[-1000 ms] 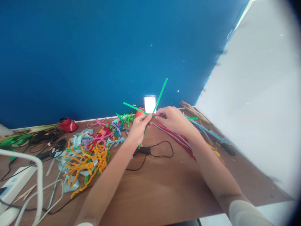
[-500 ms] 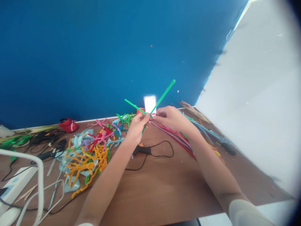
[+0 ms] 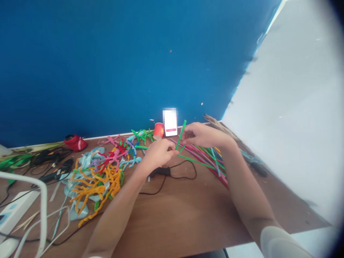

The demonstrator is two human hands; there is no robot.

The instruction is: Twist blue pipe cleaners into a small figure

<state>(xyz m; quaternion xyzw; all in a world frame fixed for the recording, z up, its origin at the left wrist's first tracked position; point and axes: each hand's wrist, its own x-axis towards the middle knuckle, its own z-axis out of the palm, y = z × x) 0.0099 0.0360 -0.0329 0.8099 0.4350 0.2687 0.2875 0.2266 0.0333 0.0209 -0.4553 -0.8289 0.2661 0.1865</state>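
Note:
Green pipe cleaners (image 3: 181,134) cross at the fingertips of my left hand (image 3: 159,154), which pinches them between thumb and forefinger. One length stands up from the pinch, one runs down to the right over the table, and another sticks out to the left behind the hand. My right hand (image 3: 200,134) is just right of the upright length, its fingers curled against it; their exact contact is partly hidden. Below the left hand lies a black glue gun (image 3: 161,172) with its cord. Under the right hand, loose pipe cleaners (image 3: 199,154) in pink, purple, green and blue are spread.
A lit phone (image 3: 170,123) leans on the blue wall beside a red paper cup (image 3: 158,131). To the left are twisted pipe-cleaner figures (image 3: 116,156), an orange bundle (image 3: 99,190), pale blue ribbon (image 3: 80,209), another glue gun (image 3: 57,173), and a white power strip (image 3: 20,208).
Both hands have come slightly lower, with the green pipe cleaners. The tall upright length now shows shorter, a length points down to the right, and the red cup has come into fuller view.

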